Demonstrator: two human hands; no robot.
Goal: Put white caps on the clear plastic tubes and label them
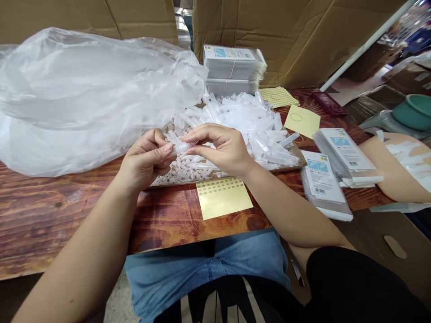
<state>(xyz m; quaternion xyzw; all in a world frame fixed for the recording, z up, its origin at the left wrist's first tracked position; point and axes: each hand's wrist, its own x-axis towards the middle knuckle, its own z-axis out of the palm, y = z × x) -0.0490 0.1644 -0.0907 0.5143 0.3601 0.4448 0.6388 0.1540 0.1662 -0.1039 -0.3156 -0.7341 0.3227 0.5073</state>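
Both hands meet above the near edge of the tube pile (242,121), a heap of small clear plastic tubes lying on a wooden table (67,206). The left hand (148,157) pinches one end of a single clear tube (182,147) between thumb and curled fingers. The right hand (220,146) grips the other end with its thumb and forefinger, the remaining fingers bent loosely over it. The tube lies roughly level between the two hands, just above the pile's near-left edge.

Nearer the person than the pile, a yellow sheet (224,197) with rows of small stickers lies flat on the table, just below the right wrist. Left of the pile, a large crumpled clear bag (74,94) covers much of the table. Behind the pile stands a banded stack of printed packets (232,67). Right of the pile lie two more yellow sheets, the nearer one (302,121) marked with a ring, and beyond them loose packets (323,184) with blue-and-white labels. Cardboard (269,31) rises behind everything.
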